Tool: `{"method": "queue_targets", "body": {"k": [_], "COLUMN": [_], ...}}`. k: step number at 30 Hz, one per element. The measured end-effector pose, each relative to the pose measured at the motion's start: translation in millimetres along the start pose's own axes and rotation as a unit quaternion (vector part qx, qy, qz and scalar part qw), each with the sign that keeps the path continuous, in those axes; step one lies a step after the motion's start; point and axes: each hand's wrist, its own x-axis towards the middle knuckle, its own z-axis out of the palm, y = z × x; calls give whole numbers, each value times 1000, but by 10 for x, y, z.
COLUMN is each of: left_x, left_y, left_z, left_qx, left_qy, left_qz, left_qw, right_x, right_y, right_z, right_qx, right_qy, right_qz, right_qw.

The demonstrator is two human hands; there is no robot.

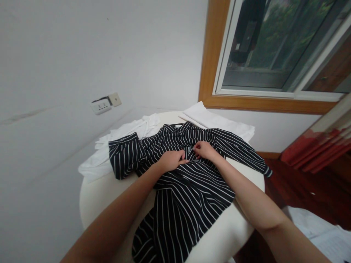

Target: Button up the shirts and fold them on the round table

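A black shirt with white stripes point(189, 179) lies spread over a round white table point(255, 171), its collar toward the wall. One sleeve is bunched at the left and the other stretches out to the right, its cuff past the table edge. At the middle of the shirt front, my left hand point(172, 160) is closed on the fabric, thumb pointing right. Just to its right, my right hand point(204, 150) pinches the cloth at the front opening. A small gap separates the two hands. The fingertips partly hide the fabric they hold.
Crumpled white cloth point(94, 162) lies along the table's left side, against the wall. Folded white cloth point(216, 120) is at the back right. A wall socket point(102, 106), a wood-framed window point(205, 84) and a red and cream curtain point(315, 142) surround the table. White material point(315, 226) sits low at the right.
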Motion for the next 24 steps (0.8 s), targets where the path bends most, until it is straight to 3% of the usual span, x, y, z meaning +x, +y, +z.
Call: {"method": "queue_targets", "body": {"k": [5, 10, 17, 20, 24], "left_x": [-27, -42, -28, -23, -35], "left_y": [89, 136, 231, 274, 255], "left_z": [2, -22, 10, 6, 2], "left_qx": [41, 57, 82, 95, 71], "left_qy": [13, 14, 25, 15, 7], "left_qz": [26, 34, -5, 0, 15], "left_qw": [999, 998, 996, 995, 997], "right_x": [-66, -85, -161, -187, -211], "right_y": [-76, -120, -220, -245, -238], "right_z": [31, 141, 253, 293, 267], "right_qx": [-177, -264, -326, -340, -346], "right_qy": [64, 77, 82, 97, 68], "right_qz": [-56, -35, 11, 14, -4], "right_qw": [980, 961, 942, 935, 936]}}
